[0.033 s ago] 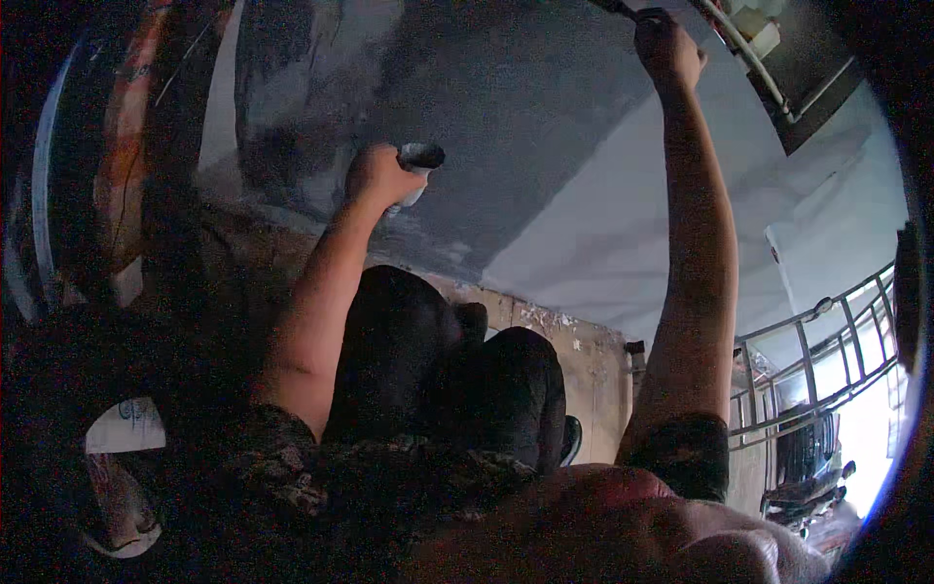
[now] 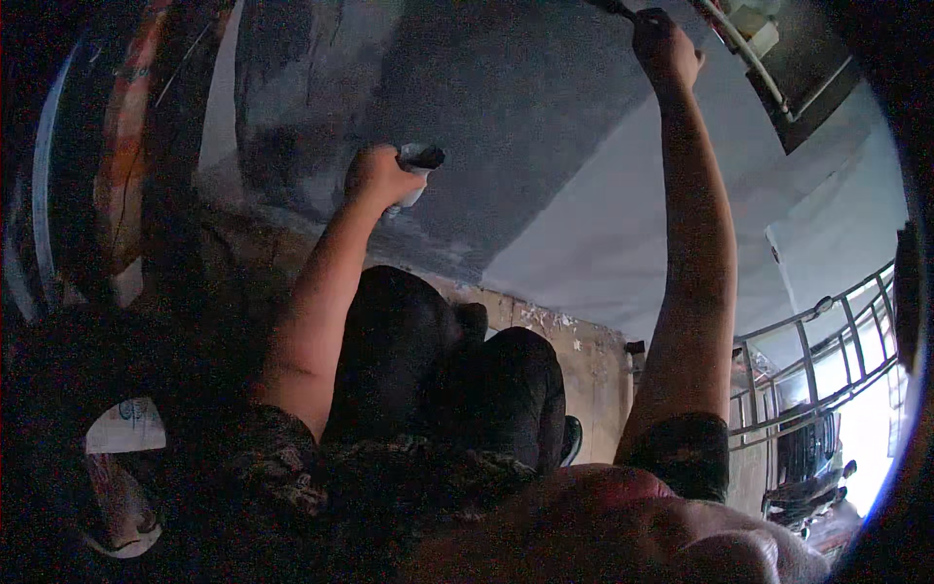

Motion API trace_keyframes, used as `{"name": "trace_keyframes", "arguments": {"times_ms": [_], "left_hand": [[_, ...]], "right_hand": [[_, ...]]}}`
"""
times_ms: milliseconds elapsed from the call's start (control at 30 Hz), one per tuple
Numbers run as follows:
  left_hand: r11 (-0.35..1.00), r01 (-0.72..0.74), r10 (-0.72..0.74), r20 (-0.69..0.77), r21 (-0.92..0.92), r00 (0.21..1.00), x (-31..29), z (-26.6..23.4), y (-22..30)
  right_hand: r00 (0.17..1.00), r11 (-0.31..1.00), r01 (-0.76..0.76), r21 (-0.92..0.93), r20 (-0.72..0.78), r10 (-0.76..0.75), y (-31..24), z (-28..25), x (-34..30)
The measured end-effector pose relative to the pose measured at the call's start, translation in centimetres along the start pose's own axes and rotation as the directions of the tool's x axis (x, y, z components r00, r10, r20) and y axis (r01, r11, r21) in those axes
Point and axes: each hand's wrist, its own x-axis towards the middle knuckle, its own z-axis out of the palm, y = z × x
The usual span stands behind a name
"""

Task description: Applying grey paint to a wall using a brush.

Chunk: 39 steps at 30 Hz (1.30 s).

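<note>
My left hand (image 2: pixel 375 177) is closed around a small pale cup (image 2: pixel 413 189). Its inside looks dark, as though coated with dark paint. Up at the top edge, my right hand (image 2: pixel 665 51) grips the dark handle of a paintbrush (image 2: pixel 615 7). The brush's far end lies outside the picture. Behind both hands stands a wall (image 2: pixel 486 117) coated dark grey, streaky on its left part. A slanting edge divides the grey from a pale white area (image 2: pixel 623 204) to the right.
My bent knees (image 2: pixel 399 321) are close below the wall, over a worn tan floor (image 2: pixel 598 380). A metal rail frame (image 2: pixel 808 360) stands at the right beside a bright opening. Pipes (image 2: pixel 754 58) run at the upper right. Brownish upright shapes (image 2: pixel 126 146) fill the dim left side.
</note>
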Motion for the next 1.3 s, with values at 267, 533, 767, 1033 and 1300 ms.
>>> {"name": "trace_keyframes", "arguments": {"times_ms": [267,533,767,1033,1300], "left_hand": [[0.999,-0.042,0.044,-0.123,0.017,0.991,0.8,0.3,-2.5],[0.999,0.018,-0.019,0.023,0.051,1.000,-0.2,-0.6,-0.4],[0.996,0.073,-0.070,0.068,-0.044,0.995,0.1,-0.9,-2.1],[1.000,-0.016,0.016,0.018,0.022,1.000,0.4,-0.7,-0.7],[1.000,0.017,-0.017,0.032,-0.005,0.999,0.0,-0.8,-0.5]], "right_hand": [[0.968,0.966,-0.238,-0.101,0.062,0.245,1.4,-2.0,-0.2],[0.991,0.971,-0.132,0.200,0.062,0.121,-6.7,-4.4,0.7],[0.999,0.998,-0.016,-0.065,0.041,0.018,-0.8,-0.1,2.2],[0.965,0.970,-0.185,-0.158,0.159,0.210,8.5,-1.5,1.4],[0.914,0.930,0.345,-0.127,-0.180,-0.364,4.8,-0.9,4.4]]}}
